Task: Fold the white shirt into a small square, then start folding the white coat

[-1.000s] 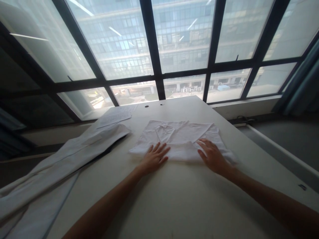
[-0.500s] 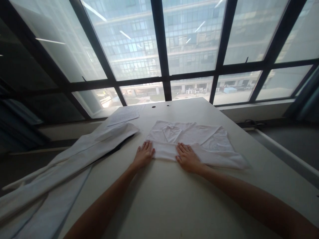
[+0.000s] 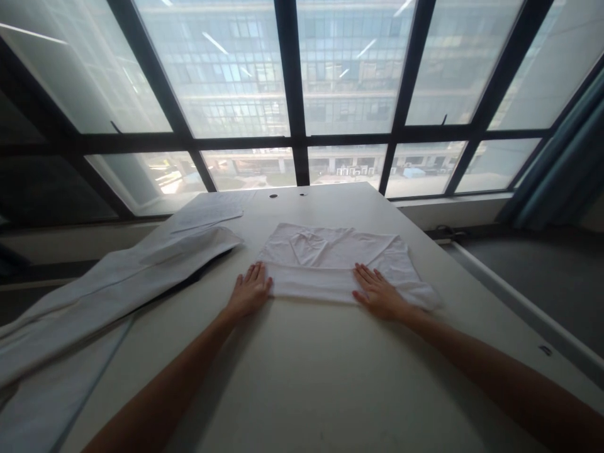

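A white cloth garment [image 3: 330, 251] lies spread on the white table [image 3: 302, 371], with its near edge folded over into a long flat band. My left hand [image 3: 251, 289] rests flat on the left end of that band, fingers stretched forward. Farther right, my right hand [image 3: 379, 292] presses flat on the band, its fingers extended and a little apart. Creases cross the middle of the garment, and its right end looks loose and rumpled. Neither hand grips the cloth. The garment's exact kind is unclear.
Another pale garment [image 3: 155, 270] is heaped along the table's left side and hangs toward the near left. Printed sheets of paper [image 3: 207, 211] lie behind it. Two small holes sit near the far edge, before large windows [image 3: 349, 75]. A blue curtain [image 3: 557, 157] hangs at right.
My right hand has slid right along the folded band, farther from my left hand. The left hand stays at the band's left end. The whole view has shifted slightly.
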`<state>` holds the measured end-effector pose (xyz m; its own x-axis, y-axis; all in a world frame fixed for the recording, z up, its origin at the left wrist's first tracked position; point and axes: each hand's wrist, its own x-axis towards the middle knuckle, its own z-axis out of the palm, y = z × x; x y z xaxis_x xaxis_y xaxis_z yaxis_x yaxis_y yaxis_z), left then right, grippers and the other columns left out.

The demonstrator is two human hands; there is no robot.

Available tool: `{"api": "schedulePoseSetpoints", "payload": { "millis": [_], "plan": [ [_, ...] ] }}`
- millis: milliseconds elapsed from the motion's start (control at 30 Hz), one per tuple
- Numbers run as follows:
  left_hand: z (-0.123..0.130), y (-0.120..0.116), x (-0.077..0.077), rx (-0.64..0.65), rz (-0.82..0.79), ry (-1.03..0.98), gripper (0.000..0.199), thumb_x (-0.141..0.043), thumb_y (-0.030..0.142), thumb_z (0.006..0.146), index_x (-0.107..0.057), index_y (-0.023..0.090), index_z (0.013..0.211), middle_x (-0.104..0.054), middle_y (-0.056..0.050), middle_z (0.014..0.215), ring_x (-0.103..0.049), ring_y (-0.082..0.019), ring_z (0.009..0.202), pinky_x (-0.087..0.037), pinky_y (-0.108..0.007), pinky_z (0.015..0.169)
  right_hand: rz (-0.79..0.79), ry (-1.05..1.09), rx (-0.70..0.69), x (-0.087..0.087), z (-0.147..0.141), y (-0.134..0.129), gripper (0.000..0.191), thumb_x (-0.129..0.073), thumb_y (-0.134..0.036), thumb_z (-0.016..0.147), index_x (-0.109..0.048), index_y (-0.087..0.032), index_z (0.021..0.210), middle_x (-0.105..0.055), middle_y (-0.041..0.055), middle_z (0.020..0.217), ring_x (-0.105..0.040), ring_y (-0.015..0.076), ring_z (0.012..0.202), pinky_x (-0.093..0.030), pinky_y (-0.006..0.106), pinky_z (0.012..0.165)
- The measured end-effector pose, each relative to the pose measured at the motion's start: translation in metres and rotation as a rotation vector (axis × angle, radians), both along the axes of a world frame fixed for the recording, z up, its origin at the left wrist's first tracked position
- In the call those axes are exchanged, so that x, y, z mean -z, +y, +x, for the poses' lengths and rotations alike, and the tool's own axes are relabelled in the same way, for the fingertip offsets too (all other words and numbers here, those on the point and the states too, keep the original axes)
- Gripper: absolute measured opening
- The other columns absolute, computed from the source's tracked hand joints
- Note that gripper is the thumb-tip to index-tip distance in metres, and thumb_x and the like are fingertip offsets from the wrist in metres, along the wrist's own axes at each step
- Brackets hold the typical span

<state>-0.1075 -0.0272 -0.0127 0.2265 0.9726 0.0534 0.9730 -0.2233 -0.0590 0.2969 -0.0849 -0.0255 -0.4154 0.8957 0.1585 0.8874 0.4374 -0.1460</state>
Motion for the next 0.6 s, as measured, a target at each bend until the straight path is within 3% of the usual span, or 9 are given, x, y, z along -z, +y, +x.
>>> {"api": "schedulePoseSetpoints", "payload": {
  "millis": [167,333,500,600],
  "plan": [
    [-0.002,0.004,0.002,-0.005,-0.005,-0.01,0.058,-0.026,0.032,0.103,-0.033,0.012,0.157,-0.022,-0.019,0.165,-0.018,-0.033,0.153,-0.026,-0.062,0.116,0.004,-0.048,0.011,0.0,0.061,-0.01,0.067,-0.025,-0.053,0.105,-0.025,-0.015,0.16,-0.024,0.0137,0.164,-0.017,0.0248,0.153,-0.017,0.053,0.123],
    [0.0,0.004,0.0,-0.04,-0.041,-0.001,0.06,-0.022,0.034,0.104,-0.028,0.008,0.158,-0.018,-0.019,0.166,-0.015,-0.032,0.154,-0.024,-0.059,0.117,0.04,-0.073,0.099,0.009,0.11,-0.019,0.063,-0.025,-0.049,0.105,-0.026,-0.017,0.16,-0.025,0.0127,0.164,-0.017,0.0249,0.153,-0.019,0.056,0.122],
    [0.0,0.002,-0.004,-0.046,-0.075,-0.015,0.06,-0.024,0.034,0.104,-0.028,0.007,0.158,-0.018,-0.021,0.166,-0.014,-0.032,0.154,-0.024,-0.059,0.118,0.092,-0.051,0.238,0.023,0.131,-0.025,0.06,-0.026,-0.042,0.104,-0.029,-0.017,0.159,-0.031,0.0144,0.163,-0.024,0.0264,0.152,-0.024,0.058,0.119],
    [0.002,0.001,-0.008,-0.068,-0.071,-0.024,0.058,-0.025,0.035,0.105,-0.03,0.011,0.158,-0.022,-0.02,0.165,-0.017,-0.033,0.153,-0.025,-0.061,0.116,0.139,-0.038,0.284,0.021,0.131,-0.026,0.062,-0.028,-0.042,0.103,-0.03,-0.014,0.158,-0.034,0.0168,0.161,-0.027,0.0297,0.151,-0.024,0.063,0.118]
  ]
}}
